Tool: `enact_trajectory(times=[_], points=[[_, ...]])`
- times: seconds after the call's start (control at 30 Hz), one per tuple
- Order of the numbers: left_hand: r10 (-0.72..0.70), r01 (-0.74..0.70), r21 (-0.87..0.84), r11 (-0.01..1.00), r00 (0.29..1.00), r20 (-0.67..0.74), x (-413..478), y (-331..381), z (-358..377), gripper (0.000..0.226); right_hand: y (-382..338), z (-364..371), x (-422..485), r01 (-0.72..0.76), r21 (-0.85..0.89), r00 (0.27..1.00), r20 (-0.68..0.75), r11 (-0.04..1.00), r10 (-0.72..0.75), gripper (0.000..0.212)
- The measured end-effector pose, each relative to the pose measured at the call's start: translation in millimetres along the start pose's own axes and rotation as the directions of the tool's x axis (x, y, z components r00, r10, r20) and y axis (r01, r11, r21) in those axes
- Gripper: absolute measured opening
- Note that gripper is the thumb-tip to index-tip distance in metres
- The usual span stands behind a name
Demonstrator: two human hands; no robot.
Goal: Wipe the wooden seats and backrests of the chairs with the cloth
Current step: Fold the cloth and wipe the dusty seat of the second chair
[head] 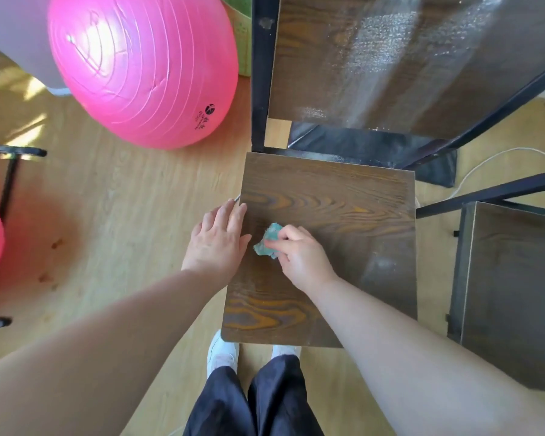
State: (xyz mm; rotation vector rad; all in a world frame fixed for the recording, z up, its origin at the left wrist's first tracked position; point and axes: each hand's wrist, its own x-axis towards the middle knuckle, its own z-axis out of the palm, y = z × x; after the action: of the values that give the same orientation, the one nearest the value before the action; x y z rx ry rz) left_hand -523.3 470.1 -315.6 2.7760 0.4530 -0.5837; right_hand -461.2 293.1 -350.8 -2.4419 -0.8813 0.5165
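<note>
R hand (299, 256) has its fingers (288, 236) curled round a small teal cloth (269, 240), bunched up & pressed on the wooden seat (343, 209) of the chair. The cloth sticks out past the fingertips toward the seat's L edge. L hand (216, 239) lies flat, fingers (230, 215) straight & together, holding nothing. Its palm sits over the seat's L edge w/ fingertips just on the wood, thumb pointing at the cloth, near it but apart.

Beyond the R fingers most of the seat is bare: wide grain up to the far edge & across to the R edge, w/ a pale hazy patch near the R side. Behind the R wrist the seat runs to its near edge, by the person's white shoes (222, 350). Past the far edge, the backrest (390, 58) in its black frame shows pale streaks.

R of the seat is a strip of floor, then a second chair (513, 294). L of the L hand is open wood floor (123, 215) as far as a big pink ball (145, 64) & a black stand (7, 184). A white cord (485, 165) lies past the seat's far R corner.
</note>
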Motion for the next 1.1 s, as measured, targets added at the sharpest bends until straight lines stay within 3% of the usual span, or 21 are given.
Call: enact_trajectory(times=[0.27,0.43,0.5,0.6,0.67,0.77,0.83,0.97,1.1], points=[[0.011,-0.012,0.013,1.0,0.999,0.05,-38.9,4.5,18.5,0.06,-18.1,19.4,-89.7,0.058,0.008,0.99,0.13,0.998,-0.058,0.033],[0.028,-0.03,0.017,0.999,0.997,0.065,-54.5,10.8,25.0,0.06,-22.2,21.9,-100.4,0.033,-0.003,0.98,0.195,0.999,-0.032,0.033],[0.035,-0.037,0.028,0.999,0.997,0.068,-55.0,16.1,25.2,0.06,-20.9,11.1,-94.0,0.001,0.046,0.987,0.158,0.999,-0.008,0.03],[0.053,-0.054,0.027,0.998,0.998,0.047,-47.3,24.3,18.2,0.061,-1.6,-17.4,-76.6,-0.103,0.123,0.992,-0.058,0.987,0.111,0.028],[0.067,-0.068,0.031,0.997,0.997,0.028,-37.8,30.0,10.8,0.06,22.7,-44.4,-60.4,-0.219,0.177,0.95,-0.187,0.959,0.252,0.026],[0.083,-0.084,0.055,0.995,0.996,0.012,-19.0,39.6,2.5,0.06,68.7,-90.4,-37.0,-0.451,0.268,0.833,-0.218,0.851,0.509,0.024],[0.097,-0.097,0.064,0.993,0.995,0.009,-4.3,48.2,0.1,0.06,100.8,-115.5,-24.4,-0.545,0.279,0.757,-0.242,0.79,0.607,0.026],[0.147,-0.147,0.097,0.984,0.989,0.002,24.2,71.4,-1.2,0.06,145.3,-148.0,-1.7,-0.644,0.293,0.639,-0.301,0.706,0.708,0.03],[0.202,-0.199,0.124,0.972,0.979,-0.009,50.8,100.7,-2.9,0.058,167.1,-163.1,21.4,-0.665,0.267,0.615,-0.334,0.697,0.714,0.033]])
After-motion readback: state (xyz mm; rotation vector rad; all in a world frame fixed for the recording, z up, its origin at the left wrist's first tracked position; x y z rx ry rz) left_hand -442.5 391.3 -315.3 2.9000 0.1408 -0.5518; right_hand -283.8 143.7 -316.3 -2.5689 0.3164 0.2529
